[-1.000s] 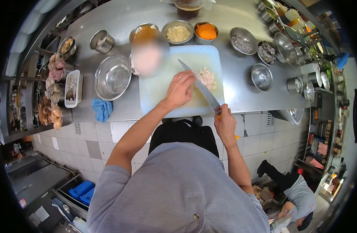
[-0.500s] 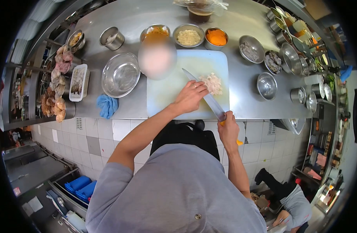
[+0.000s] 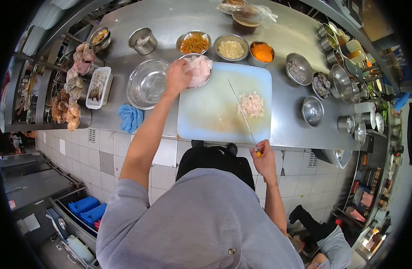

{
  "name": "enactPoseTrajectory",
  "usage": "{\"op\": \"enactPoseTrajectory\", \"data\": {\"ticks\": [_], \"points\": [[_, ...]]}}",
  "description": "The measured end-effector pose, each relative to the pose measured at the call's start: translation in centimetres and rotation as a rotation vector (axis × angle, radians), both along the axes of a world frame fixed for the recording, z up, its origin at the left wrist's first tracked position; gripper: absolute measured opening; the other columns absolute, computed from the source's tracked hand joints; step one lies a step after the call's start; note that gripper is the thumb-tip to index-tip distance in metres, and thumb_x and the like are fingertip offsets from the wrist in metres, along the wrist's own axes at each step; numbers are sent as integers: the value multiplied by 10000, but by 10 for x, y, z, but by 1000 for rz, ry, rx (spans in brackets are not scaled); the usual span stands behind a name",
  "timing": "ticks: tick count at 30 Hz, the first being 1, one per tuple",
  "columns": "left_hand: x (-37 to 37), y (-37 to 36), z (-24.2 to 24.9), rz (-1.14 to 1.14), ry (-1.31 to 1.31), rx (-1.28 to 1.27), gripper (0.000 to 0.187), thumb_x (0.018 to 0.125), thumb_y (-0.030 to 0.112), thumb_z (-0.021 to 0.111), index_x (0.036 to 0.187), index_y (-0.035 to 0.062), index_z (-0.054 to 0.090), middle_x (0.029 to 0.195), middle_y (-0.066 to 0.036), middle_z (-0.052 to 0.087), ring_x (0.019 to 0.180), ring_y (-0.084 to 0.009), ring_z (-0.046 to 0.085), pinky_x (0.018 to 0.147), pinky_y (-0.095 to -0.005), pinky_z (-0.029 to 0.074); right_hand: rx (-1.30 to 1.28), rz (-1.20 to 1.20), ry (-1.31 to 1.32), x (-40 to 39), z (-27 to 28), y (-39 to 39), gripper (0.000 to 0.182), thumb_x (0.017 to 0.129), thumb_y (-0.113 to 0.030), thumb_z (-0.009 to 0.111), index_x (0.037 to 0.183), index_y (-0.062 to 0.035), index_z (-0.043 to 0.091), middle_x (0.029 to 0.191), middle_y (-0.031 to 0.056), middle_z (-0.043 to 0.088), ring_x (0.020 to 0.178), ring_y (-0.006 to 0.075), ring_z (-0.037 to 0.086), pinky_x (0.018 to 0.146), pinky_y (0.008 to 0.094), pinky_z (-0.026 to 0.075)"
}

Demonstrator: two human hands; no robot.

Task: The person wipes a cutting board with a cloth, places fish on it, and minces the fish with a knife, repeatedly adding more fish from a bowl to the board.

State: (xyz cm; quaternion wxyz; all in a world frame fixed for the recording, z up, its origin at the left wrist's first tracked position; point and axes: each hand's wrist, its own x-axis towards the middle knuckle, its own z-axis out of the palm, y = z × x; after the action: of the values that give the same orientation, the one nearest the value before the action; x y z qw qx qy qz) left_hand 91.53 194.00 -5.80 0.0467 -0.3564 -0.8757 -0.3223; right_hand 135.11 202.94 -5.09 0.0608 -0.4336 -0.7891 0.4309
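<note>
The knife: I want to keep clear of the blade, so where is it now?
The knife lies across the right part of the cutting board, beside the diced pieces, its handle in the right hand.

Empty steel bowl [image 3: 147, 83] left of the board; blue cloth [image 3: 131, 117] at counter's near edge; bowls of shredded carrot [image 3: 194, 42] and orange paste [image 3: 263, 53] along far edge.
</note>
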Motion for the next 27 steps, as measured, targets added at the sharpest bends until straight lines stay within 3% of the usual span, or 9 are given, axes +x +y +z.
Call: {"op": "enactPoseTrajectory", "data": {"ticks": [4, 7, 11, 14, 17, 23, 26, 27], "points": [[-24, -4, -11, 48, -186, -135, 308, 855, 161, 761, 1138, 41, 746, 1106, -189, 757, 1036, -378, 719, 914, -482, 570, -101, 81, -16, -8, 3, -7, 265, 975, -161, 742, 1058, -20, 533, 744, 155, 661, 676, 225, 637, 649, 360, 504], [-38, -1, -17, 82, -297, -105, 288, 871, 174, 741, 1127, 44, 760, 1056, -183, 778, 998, -369, 737, 895, -470, 579, -340, 98, 25, -11, -11, -10, 225, 1009, -163, 701, 1070, -24, 535, 752, 141, 672, 683, 208, 648, 638, 375, 503], [-48, -3, -22, 91, -380, -74, 256, 868, 184, 734, 1083, 53, 780, 1059, -183, 778, 978, -360, 741, 882, -459, 580, -407, 74, -102, -13, -15, -6, 200, 1042, -172, 650, 1075, -21, 522, 764, 144, 681, 682, 230, 674, 643, 395, 519], [-40, -3, -27, -52, -147, 63, 224, 863, 201, 740, 1024, 55, 793, 1067, -183, 774, 945, -349, 744, 861, -458, 586, 53, 80, 27, 1, -64, -4, 211, 1078, -207, 596, 1150, -33, 501, 752, 82, 649, 611, 137, 619, 499, 324, 497], [-39, 3, -25, -26, -70, -79, 221, 855, 204, 747, 1006, 51, 796, 1084, -181, 768, 940, -340, 746, 850, -450, 589, -114, 0, 76, -2, -43, 4, 211, 1087, -202, 574, 1167, -28, 485, 741, 81, 646, 588, 142, 614, 483, 318, 489], [-58, 7, -27, -13, -426, 21, 219, 851, 164, 728, 1024, 46, 794, 955, -171, 786, 867, -307, 764, 811, -402, 596, -193, -38, 127, -9, -23, 9, 206, 1095, -216, 563, 1155, -38, 480, 730, 62, 625, 543, 93, 553, 461, 281, 455], [-61, 6, -31, -23, -372, -12, 204, 885, 82, 694, 1054, 13, 785, 860, -96, 766, 758, -139, 682, 710, -320, 549, -269, -50, 110, -12, -20, 7, 205, 1096, -215, 563, 1157, -41, 473, 741, 55, 629, 533, 87, 535, 457, 276, 450], [-61, 7, -32, -32, -371, -6, 219, 874, 81, 680, 1056, 21, 786, 881, -123, 772, 790, -192, 711, 744, -348, 563, -301, -53, 103, -13, -18, 6, 204, 1097, -213, 562, 1158, -42, 470, 745, 52, 631, 529, 87, 531, 455, 275, 448]]}}
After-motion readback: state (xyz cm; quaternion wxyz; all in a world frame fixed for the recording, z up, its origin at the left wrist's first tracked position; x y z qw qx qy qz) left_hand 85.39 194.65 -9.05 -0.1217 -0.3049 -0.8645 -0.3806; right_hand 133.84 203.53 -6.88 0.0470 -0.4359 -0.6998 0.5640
